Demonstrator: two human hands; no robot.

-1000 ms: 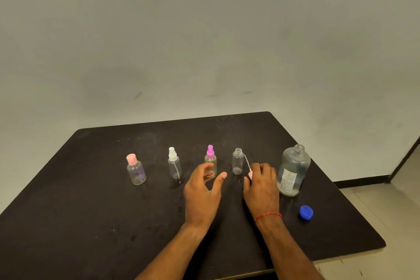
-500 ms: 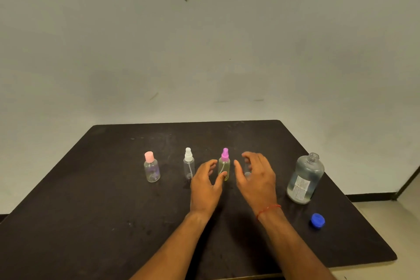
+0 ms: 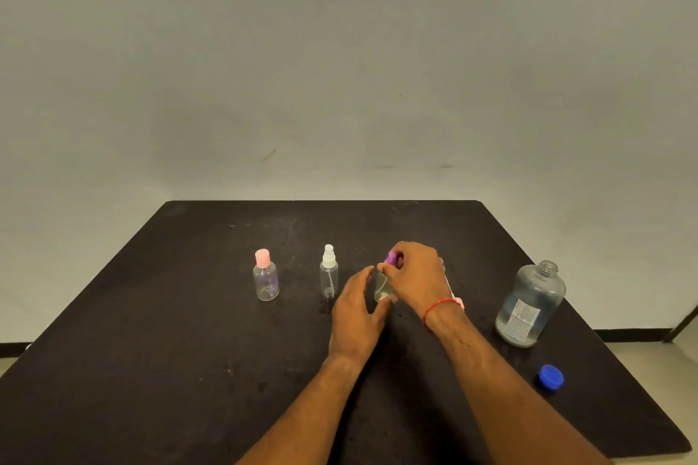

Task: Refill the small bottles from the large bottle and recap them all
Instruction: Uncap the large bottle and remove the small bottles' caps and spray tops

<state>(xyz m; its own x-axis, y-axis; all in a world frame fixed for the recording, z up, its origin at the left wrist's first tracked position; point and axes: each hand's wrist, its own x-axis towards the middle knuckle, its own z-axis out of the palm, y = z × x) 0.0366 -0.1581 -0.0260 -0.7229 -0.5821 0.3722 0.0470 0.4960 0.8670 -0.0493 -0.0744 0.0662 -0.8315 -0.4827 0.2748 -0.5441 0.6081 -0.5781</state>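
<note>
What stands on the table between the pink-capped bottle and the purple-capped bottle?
In the head view, one small clear bottle with a white spray cap stands upright there, apart from both.

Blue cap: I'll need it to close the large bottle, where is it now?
In the head view the blue cap lies on the right side of the black table, just nearer the person than the large bottle.
</note>
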